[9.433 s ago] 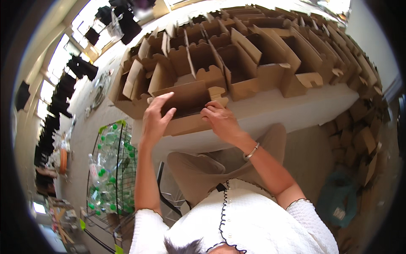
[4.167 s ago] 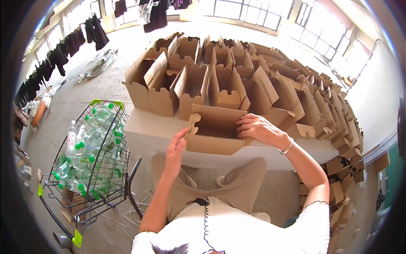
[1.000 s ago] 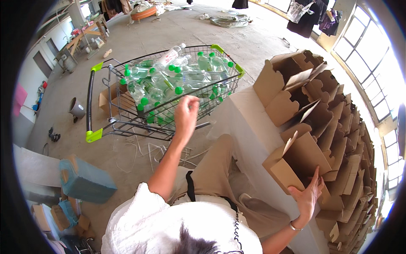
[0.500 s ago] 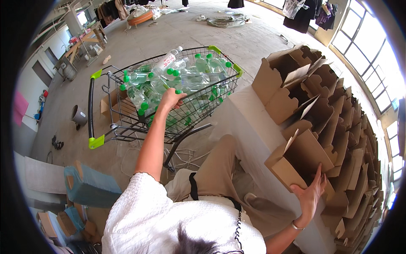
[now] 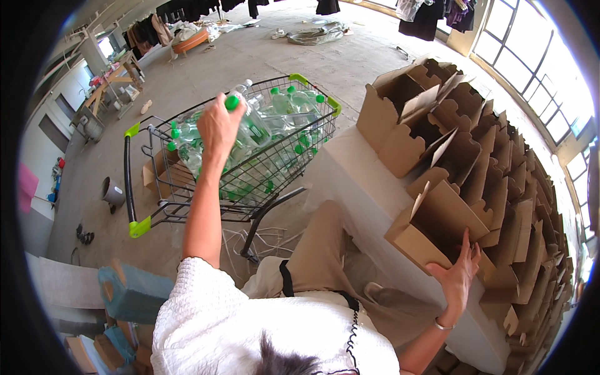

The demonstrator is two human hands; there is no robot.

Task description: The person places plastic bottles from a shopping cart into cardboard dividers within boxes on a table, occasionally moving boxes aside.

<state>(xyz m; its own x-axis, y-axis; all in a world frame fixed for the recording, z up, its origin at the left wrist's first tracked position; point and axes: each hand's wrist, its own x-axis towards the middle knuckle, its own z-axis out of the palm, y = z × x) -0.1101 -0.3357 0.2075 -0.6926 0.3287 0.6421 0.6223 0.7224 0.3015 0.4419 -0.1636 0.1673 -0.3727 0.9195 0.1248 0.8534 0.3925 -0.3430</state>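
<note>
A clear plastic bottle [image 5: 255, 130] with a green cap tilts above the shopping cart. My left hand [image 5: 217, 130] is closed round it near the cap. Under it the wire shopping cart [image 5: 275, 164], with lime-green corners, is heaped with several more clear bottles [image 5: 301, 99], most of them green-capped. To my right, an open-topped cardboard box [image 5: 445, 220] leans at the edge of a white-covered surface [image 5: 350, 165]. On its near edge rests my right hand [image 5: 458, 272], thumb on the outer side and fingers spread along the wall. The box's bottom is partly hidden.
Rows of open cardboard boxes [image 5: 500, 181] stand packed along the right. Below the cart's handle side are a brown carton [image 5: 153, 175] and a grey bucket [image 5: 113, 192]. A blue padded stool [image 5: 134, 290] is at lower left. Clothes hang at the back.
My left hand has risen and shifted left, lifting a bottle from the heap. My right hand keeps its hold on the box. The whole view has shifted slightly.
</note>
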